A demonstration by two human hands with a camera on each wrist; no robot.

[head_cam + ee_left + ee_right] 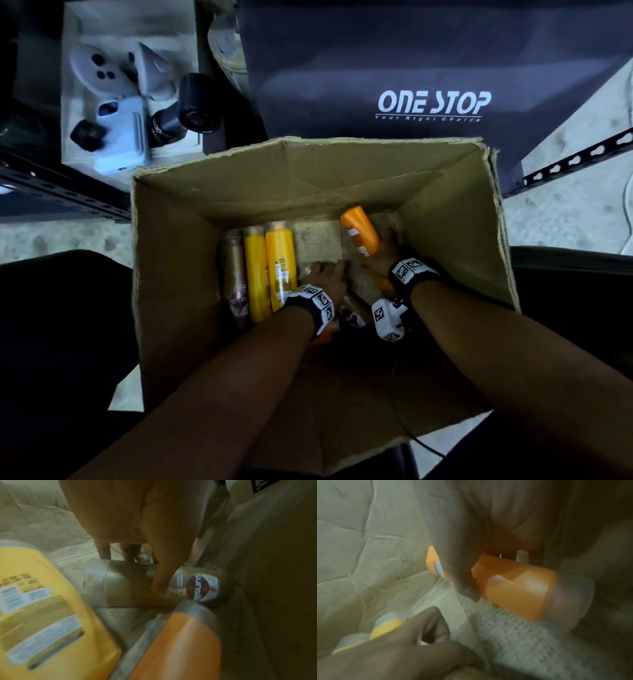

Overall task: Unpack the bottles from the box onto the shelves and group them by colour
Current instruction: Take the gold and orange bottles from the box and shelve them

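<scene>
Orange plastic filled the right hand point(385, 255), whose fingers and thumb curled round an orange bottle point(359, 233) held tilted above the floor of the box point(171, 246), its far end pointing toward the far wall. The right forearm reached down into the box from the near side. The left hand point(327, 274) reached in beside it; in the left wrist view its thumb point(164, 577) lay over a gold bottle point(130, 585) with fingers behind, gripping it where it lay on its side on the box floor. That bottle bore a dark round label and a clear cap. Three bottles lay side by side along the left of the box floor: one gold point(236, 274), then two yellow point(255, 270) point(281, 260) with printed labels. Another orange bottle point(180, 646) lay near the left wrist. Beyond the box stood a dark bag point(411, 68) lettered ONE STOP.
</scene>
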